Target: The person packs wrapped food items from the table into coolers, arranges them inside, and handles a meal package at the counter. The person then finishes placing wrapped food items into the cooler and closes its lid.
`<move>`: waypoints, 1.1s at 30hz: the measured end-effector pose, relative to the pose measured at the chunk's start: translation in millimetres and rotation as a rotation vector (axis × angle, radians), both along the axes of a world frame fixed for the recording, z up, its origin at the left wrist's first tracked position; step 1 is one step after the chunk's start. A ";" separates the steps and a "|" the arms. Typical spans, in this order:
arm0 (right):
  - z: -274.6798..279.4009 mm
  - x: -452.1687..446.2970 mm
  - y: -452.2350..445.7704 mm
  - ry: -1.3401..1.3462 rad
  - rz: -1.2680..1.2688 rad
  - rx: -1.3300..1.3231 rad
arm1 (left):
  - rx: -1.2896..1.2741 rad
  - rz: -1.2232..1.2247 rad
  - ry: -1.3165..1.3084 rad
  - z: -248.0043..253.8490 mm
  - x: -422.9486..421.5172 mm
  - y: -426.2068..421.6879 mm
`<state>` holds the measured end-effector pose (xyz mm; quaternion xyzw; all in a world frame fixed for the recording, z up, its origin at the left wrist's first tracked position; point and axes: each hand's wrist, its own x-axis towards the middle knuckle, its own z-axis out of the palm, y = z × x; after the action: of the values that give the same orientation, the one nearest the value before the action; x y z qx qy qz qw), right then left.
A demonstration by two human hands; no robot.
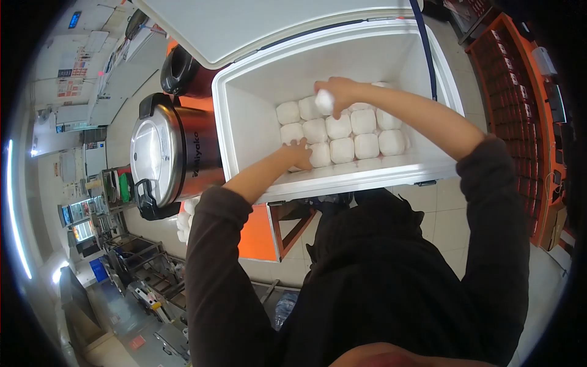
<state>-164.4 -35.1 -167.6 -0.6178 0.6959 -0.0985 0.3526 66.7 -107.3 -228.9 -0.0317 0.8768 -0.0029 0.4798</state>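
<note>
A white cooler box [238, 122] stands with its lid raised in front of me. Inside lie several white, rounded packets [338, 126] set side by side in rows on its floor. My right hand [342, 95] is above the far rows, its fingers closed around a white packet [324, 102]. Down in the near left corner of the box, my left hand [298, 154] has its fingers spread beside the nearest row, touching or almost touching the end packet [319, 155]. What lies beneath its palm is hidden.
A large rice cooker [199, 147] stands left of the box, with a second dark cooker [183, 70] behind it. The box's lid [275, 21] tilts back, and a dark strap [426, 55] hangs at the right. An orange rack [501, 110] is at far right.
</note>
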 end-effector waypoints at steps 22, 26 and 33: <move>-98.2 105.6 -62.5 0.418 0.333 0.055 | -0.732 0.831 1.117 193.3 311.1 20.8; 141.1 165.1 -47.3 0.148 0.149 0.020 | -0.724 0.807 1.046 208.2 364.7 11.3; 185.0 379.6 -46.4 -0.115 0.564 0.364 | 0.281 0.815 1.413 326.6 410.3 26.8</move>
<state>215.2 -81.5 17.4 -0.7065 0.4827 0.0940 0.5090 477.0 -80.6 97.7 -0.2812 0.8837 0.3017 -0.2214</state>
